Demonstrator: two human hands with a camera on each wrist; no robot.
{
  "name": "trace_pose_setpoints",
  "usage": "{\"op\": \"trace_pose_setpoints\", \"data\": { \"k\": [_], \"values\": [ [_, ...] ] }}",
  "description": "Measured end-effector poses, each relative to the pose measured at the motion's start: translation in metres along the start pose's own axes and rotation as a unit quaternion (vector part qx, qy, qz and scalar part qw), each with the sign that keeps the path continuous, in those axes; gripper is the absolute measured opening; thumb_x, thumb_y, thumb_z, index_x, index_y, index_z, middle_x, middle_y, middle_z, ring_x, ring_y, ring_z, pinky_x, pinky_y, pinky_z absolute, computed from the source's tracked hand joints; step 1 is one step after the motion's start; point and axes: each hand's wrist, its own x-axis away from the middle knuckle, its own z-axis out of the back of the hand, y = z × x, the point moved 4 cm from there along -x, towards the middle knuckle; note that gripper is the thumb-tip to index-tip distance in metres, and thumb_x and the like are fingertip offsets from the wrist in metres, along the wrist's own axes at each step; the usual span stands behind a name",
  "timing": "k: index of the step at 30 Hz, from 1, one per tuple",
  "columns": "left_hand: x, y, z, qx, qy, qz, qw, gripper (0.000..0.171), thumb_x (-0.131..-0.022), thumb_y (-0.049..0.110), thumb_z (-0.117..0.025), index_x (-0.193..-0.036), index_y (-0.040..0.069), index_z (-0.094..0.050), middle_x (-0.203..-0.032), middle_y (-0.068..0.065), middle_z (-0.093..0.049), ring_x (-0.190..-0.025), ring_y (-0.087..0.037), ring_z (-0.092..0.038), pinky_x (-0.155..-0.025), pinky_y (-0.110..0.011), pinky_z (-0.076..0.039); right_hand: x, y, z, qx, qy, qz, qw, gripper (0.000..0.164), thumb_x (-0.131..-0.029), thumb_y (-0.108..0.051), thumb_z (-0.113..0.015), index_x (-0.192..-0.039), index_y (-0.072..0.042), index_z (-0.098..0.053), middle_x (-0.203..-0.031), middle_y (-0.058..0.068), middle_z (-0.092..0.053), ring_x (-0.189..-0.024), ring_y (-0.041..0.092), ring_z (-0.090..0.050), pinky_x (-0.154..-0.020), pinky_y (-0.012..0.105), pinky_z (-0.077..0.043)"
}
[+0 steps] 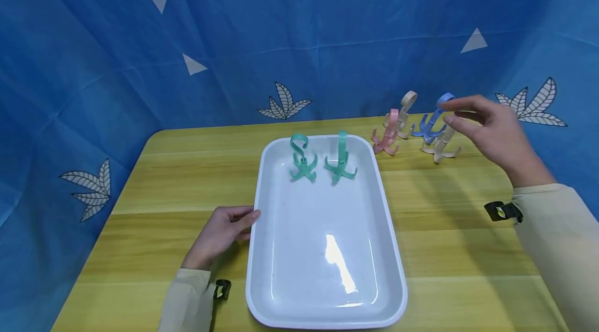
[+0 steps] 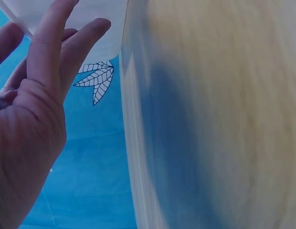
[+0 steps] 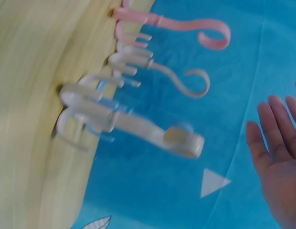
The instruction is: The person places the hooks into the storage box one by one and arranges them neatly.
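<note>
My left hand (image 1: 224,233) holds the left rim of a white tray (image 1: 256,249), its thumb at the rim. Inside the tray's far end stand two green rotating claw hooks (image 1: 304,168) with curled tops. My right hand (image 1: 491,132) hovers over the far right of the table, fingers extended and holding nothing. Closest to it is a white claw hook (image 1: 441,147), its top hidden behind the fingers in the head view. In the right wrist view that white hook (image 3: 138,126) stands apart from the hand (image 3: 286,167). A blue claw hook (image 1: 428,127) stands just behind.
A pink claw hook (image 1: 387,134) stands near the tray's far right corner, with another white hook (image 1: 408,103) behind it. A blue patterned cloth (image 1: 234,20) hangs along the back and sides of the wooden table (image 1: 187,176).
</note>
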Motion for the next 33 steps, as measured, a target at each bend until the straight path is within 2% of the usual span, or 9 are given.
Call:
{"op": "trace_pose_setpoints", "data": {
  "k": [2, 3, 7, 15, 19, 24, 28, 33],
  "values": [
    [0.0, 0.0, 0.0, 0.0, 0.001, 0.002, 1.0, 0.044, -0.095, 0.028, -0.068, -0.125, -0.004, -0.064, -0.121, -0.017, -0.065, -0.102, -0.025, -0.066, -0.083, -0.035, -0.058, -0.001, 0.004, 0.004, -0.004, 0.007, -0.009, 1.0, 0.042, -0.1, -0.038, -0.058, -0.138, -0.02, -0.059, -0.143, 0.004, -0.047, -0.136, 0.027, -0.04, -0.11, 0.06, -0.031],
    [0.001, -0.001, 0.0, -0.001, 0.002, 0.002, 1.0, 0.044, -0.095, 0.029, -0.068, -0.125, -0.004, -0.064, -0.121, -0.017, -0.065, -0.102, -0.024, -0.067, -0.082, -0.035, -0.058, -0.001, 0.007, 0.006, -0.005, 0.01, -0.013, 1.0, 0.042, -0.1, -0.038, -0.058, -0.139, -0.021, -0.058, -0.145, 0.005, -0.045, -0.138, 0.029, -0.037, -0.11, 0.063, -0.028],
    [0.001, -0.001, 0.001, 0.0, -0.001, -0.001, 1.0, 0.047, -0.095, 0.031, -0.068, -0.125, -0.005, -0.064, -0.121, -0.018, -0.065, -0.102, -0.025, -0.067, -0.082, -0.035, -0.058, -0.004, 0.015, 0.009, 0.0, 0.02, -0.024, 1.0, 0.045, -0.1, -0.038, -0.057, -0.141, -0.018, -0.056, -0.151, 0.008, -0.039, -0.141, 0.032, -0.03, -0.111, 0.062, -0.026],
    [0.0, -0.001, 0.001, -0.003, -0.004, -0.004, 1.0, 0.05, -0.095, 0.034, -0.068, -0.126, -0.005, -0.063, -0.121, -0.017, -0.065, -0.103, -0.025, -0.066, -0.084, -0.036, -0.058, -0.014, 0.037, 0.013, -0.013, 0.02, -0.055, 0.998, 0.05, -0.099, -0.042, -0.055, -0.146, -0.025, -0.05, -0.157, 0.004, -0.03, -0.142, 0.032, -0.027, -0.112, 0.06, -0.026],
    [0.0, -0.001, 0.001, -0.002, -0.007, -0.006, 1.0, 0.051, -0.095, 0.033, -0.068, -0.127, -0.006, -0.062, -0.121, -0.018, -0.065, -0.102, -0.025, -0.067, -0.083, -0.036, -0.058, -0.019, 0.054, 0.013, -0.036, 0.011, -0.073, 0.997, 0.057, -0.099, -0.045, -0.055, -0.15, -0.023, -0.043, -0.155, 0.004, -0.033, -0.143, 0.03, -0.025, -0.114, 0.057, -0.025],
    [-0.001, -0.002, 0.001, 0.001, -0.016, -0.013, 0.9998, 0.052, -0.095, 0.033, -0.067, -0.127, -0.007, -0.061, -0.122, -0.02, -0.064, -0.102, -0.026, -0.067, -0.083, -0.037, -0.058, -0.022, 0.072, 0.011, -0.054, 0.001, -0.092, 0.994, 0.065, -0.098, -0.048, -0.055, -0.152, -0.017, -0.038, -0.149, 0.004, -0.04, -0.138, 0.022, -0.032, -0.114, 0.056, -0.024],
    [-0.001, -0.002, 0.0, 0.001, -0.02, -0.017, 0.9997, 0.052, -0.096, 0.033, -0.067, -0.127, -0.008, -0.061, -0.122, -0.021, -0.064, -0.102, -0.026, -0.067, -0.083, -0.037, -0.058, -0.024, 0.081, 0.007, -0.063, -0.019, -0.115, 0.991, 0.07, -0.096, -0.052, -0.055, -0.154, -0.019, -0.034, -0.149, 0.006, -0.038, -0.137, 0.025, -0.033, -0.113, 0.06, -0.023],
    [0.0, -0.002, 0.0, 0.002, -0.018, -0.011, 0.9998, 0.051, -0.095, 0.032, -0.067, -0.128, -0.007, -0.061, -0.122, -0.02, -0.064, -0.102, -0.026, -0.067, -0.083, -0.036, -0.058, -0.021, 0.087, 0.005, -0.061, -0.029, -0.119, 0.991, 0.073, -0.095, -0.053, -0.055, -0.155, -0.019, -0.032, -0.147, 0.009, -0.037, -0.134, 0.029, -0.035, -0.11, 0.062, -0.027]
  ]
}}
